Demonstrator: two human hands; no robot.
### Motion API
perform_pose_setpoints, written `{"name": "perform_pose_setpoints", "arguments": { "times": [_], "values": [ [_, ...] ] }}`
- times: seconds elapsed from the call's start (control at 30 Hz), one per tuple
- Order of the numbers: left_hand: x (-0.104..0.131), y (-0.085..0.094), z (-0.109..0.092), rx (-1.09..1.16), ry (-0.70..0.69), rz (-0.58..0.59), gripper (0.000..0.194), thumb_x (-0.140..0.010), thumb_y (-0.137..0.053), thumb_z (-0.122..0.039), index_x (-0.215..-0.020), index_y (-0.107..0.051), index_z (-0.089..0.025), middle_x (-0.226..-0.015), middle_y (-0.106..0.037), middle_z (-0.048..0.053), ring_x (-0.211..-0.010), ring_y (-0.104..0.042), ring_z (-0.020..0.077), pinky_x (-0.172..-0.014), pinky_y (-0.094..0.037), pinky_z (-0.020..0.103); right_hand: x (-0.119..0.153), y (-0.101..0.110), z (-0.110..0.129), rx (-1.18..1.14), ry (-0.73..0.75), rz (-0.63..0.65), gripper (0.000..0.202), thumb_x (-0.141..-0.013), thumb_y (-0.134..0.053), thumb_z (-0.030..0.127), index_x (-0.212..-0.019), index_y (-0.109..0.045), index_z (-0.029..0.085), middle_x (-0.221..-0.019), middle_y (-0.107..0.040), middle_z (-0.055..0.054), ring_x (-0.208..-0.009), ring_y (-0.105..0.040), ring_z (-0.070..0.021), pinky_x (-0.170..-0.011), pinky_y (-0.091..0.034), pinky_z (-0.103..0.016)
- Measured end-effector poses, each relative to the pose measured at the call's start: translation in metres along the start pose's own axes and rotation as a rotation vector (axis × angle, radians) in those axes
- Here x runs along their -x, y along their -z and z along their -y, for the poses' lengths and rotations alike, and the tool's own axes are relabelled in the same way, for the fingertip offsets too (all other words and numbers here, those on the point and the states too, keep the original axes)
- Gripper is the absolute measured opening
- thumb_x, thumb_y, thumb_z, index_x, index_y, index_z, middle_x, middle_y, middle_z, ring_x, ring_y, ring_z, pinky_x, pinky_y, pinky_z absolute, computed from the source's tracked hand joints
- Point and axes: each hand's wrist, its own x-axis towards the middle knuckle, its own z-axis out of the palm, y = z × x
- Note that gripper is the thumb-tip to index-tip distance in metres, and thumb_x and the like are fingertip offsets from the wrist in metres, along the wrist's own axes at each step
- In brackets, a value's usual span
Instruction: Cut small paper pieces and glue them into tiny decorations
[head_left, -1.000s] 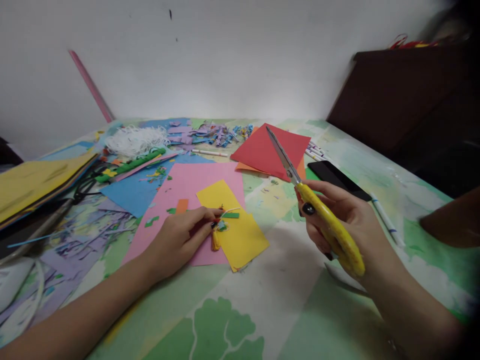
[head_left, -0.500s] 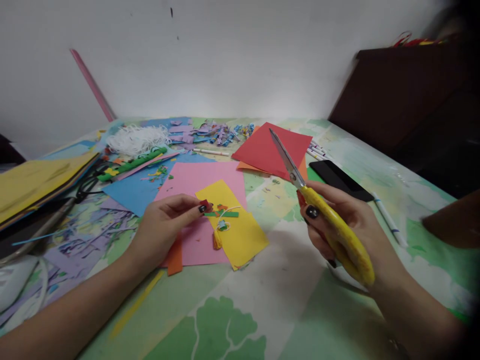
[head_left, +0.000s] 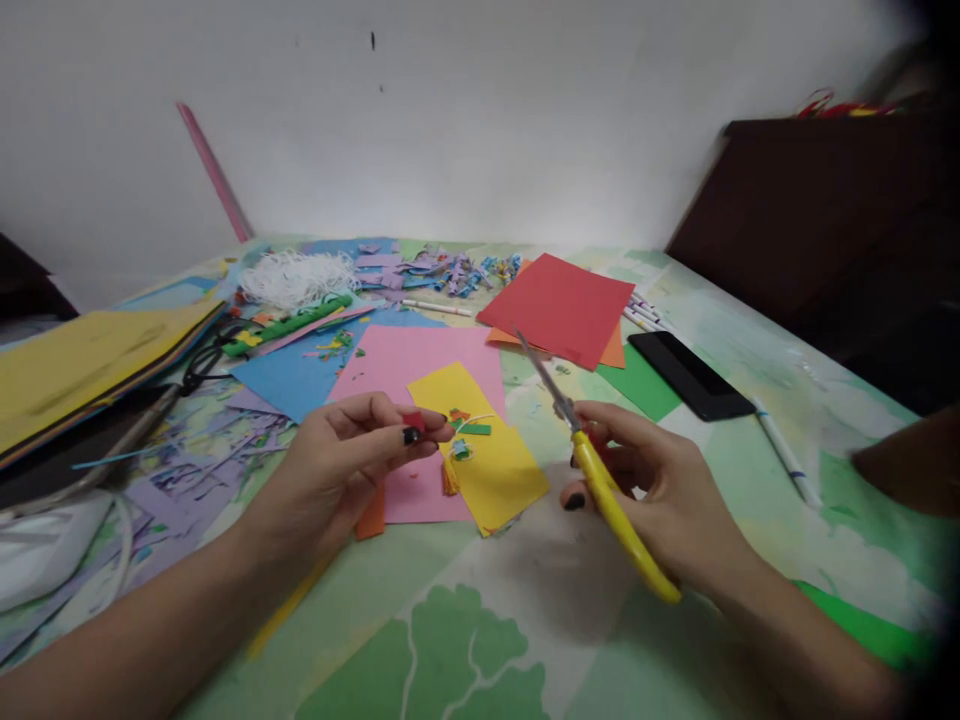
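My left hand (head_left: 341,460) pinches a small piece of red paper (head_left: 413,422) between thumb and fingers, above a pink sheet (head_left: 442,347). In my right hand (head_left: 667,490) is a pair of scissors (head_left: 616,515) with yellow handles, blades pointing up and away to the left and looking closed. A bit of red shows among the right fingers; what it is I cannot make out. Between the hands, a yellow paper (head_left: 506,485) lies over the pink sheet, carrying a green strip (head_left: 474,429), white string and a small yellow tassel (head_left: 450,475).
Red paper (head_left: 559,305) lies on orange and green sheets at the back. A black phone (head_left: 690,375) and a marker (head_left: 786,452) are at the right. White string (head_left: 300,277), purple scraps (head_left: 180,500) and a yellow paper stack (head_left: 105,350) occupy the left.
My right hand has come lower and a little left, turning the scissors so their handles show edge-on. The left hand still pinches the red paper; the whole view has shifted slightly.
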Motion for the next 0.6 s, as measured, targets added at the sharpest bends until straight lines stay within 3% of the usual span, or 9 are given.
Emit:
{"name": "perform_pose_setpoints", "arguments": {
  "times": [0.13,0.33,0.5,0.6],
  "values": [
    [0.006,-0.004,0.002,0.064,0.068,0.104,0.019,-0.068,-0.072,-0.011,-0.059,-0.056,-0.015,-0.08,-0.075,0.004,-0.08,-0.072,0.0182,-0.075,-0.057,0.027,0.005,-0.007,0.001,0.112,0.108,0.093,0.044,-0.065,-0.08,0.027,-0.107,-0.064,0.025,-0.068,-0.047,0.004,-0.052,-0.034,-0.0085,-0.043,-0.031,-0.021],
    [0.009,-0.006,0.009,0.087,0.061,0.231,0.018,-0.067,-0.074,-0.013,-0.061,-0.058,-0.014,-0.075,-0.071,0.003,-0.072,-0.069,0.0148,-0.072,-0.055,0.026,0.01,-0.013,0.004,0.118,0.133,0.167,0.043,-0.067,-0.08,0.033,-0.107,-0.065,0.025,-0.066,-0.049,0.005,-0.051,-0.034,-0.0084,-0.043,-0.032,-0.02],
    [0.012,-0.012,0.01,-0.012,0.091,0.204,0.021,-0.061,-0.081,-0.016,-0.064,-0.06,-0.014,-0.071,-0.067,0.0,-0.066,-0.065,0.0107,-0.065,-0.054,0.022,0.008,-0.013,0.006,0.142,0.12,0.159,0.044,-0.065,-0.081,0.032,-0.106,-0.065,0.024,-0.067,-0.053,0.004,-0.052,-0.037,-0.0088,-0.044,-0.033,-0.021],
    [0.012,-0.014,0.01,-0.054,0.172,0.176,0.031,-0.058,-0.084,-0.017,-0.074,-0.057,-0.017,-0.07,-0.069,-0.001,-0.063,-0.067,0.0139,-0.059,-0.055,0.024,0.009,-0.014,0.005,0.157,0.122,0.17,0.047,-0.066,-0.08,0.033,-0.109,-0.064,0.024,-0.067,-0.052,0.004,-0.052,-0.036,-0.0091,-0.044,-0.033,-0.021]
  ]
}}
